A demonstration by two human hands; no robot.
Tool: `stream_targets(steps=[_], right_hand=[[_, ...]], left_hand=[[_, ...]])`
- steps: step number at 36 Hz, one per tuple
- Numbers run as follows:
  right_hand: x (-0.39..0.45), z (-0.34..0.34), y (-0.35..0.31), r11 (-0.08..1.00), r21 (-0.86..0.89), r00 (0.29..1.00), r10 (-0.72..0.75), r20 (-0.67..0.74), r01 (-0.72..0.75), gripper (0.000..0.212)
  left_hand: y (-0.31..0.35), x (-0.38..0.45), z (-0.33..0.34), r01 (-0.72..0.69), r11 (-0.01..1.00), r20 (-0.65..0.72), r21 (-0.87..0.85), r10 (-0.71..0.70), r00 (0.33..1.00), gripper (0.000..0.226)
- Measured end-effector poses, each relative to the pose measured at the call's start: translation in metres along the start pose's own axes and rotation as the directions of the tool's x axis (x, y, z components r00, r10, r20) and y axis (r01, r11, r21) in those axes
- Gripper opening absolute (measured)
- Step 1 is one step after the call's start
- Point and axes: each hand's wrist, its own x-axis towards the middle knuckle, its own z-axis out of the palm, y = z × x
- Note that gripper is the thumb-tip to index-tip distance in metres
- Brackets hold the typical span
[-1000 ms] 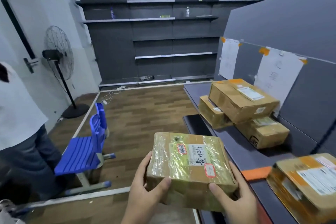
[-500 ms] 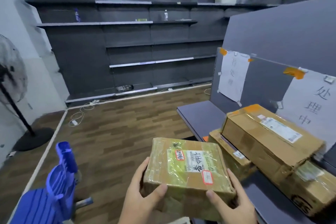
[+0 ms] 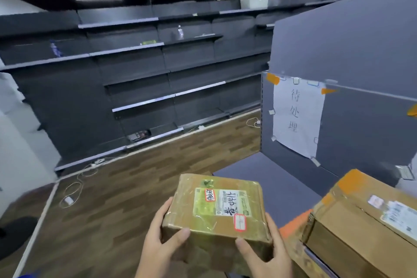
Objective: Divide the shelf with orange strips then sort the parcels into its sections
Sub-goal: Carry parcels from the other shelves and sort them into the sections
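Note:
I hold a taped brown parcel [image 3: 216, 212] with a white label and red stickers in front of me. My left hand [image 3: 162, 246] grips its left side, thumb on the near top edge. My right hand [image 3: 268, 253] grips its right side the same way. The parcel hangs just left of the grey shelf [image 3: 266, 178], near its bare end section. An orange strip [image 3: 293, 225] crosses the shelf beside my right hand. To the right of it sit stacked cardboard parcels [image 3: 365, 228]. A paper sign [image 3: 297, 115] with handwritten characters is taped to the shelf's back panel above the end section.
Dark wall shelving [image 3: 140, 88] runs across the back of the room, holding a bottle [image 3: 180, 31] and a few small items. Cables and a charger [image 3: 72, 196] lie on the wood floor. A fan base [image 3: 15, 235] sits at the left.
My view has swung right and closer to the shelf's end. The blue chair and the other person have left view. The parcel stays gripped in both hands.

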Motion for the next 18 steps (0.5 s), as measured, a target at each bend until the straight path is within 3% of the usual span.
stream_targets(steps=[7,10,14,18], right_hand=[[0.074,0.024,0.012,1.0,-0.007,0.996,0.014,-0.087,-0.015,0.097],[0.103,0.032,0.019,0.999,-0.017,0.986,0.037,-0.165,-0.04,0.095],[0.139,0.044,0.028,0.998,0.002,0.959,0.066,-0.274,-0.068,0.098],[0.177,0.06,0.035,0.998,0.016,0.921,0.068,-0.384,-0.066,0.096]], left_hand=[[-0.026,0.093,0.025,0.036,0.999,0.103,-0.007,-0.035,0.994,0.108],[-0.041,0.132,0.041,0.066,0.997,0.17,-0.037,-0.059,0.984,0.1],[-0.066,0.188,0.063,0.117,0.992,0.259,-0.05,-0.101,0.96,0.113],[-0.093,0.25,0.091,0.16,0.982,0.381,-0.1,-0.111,0.918,0.097]])
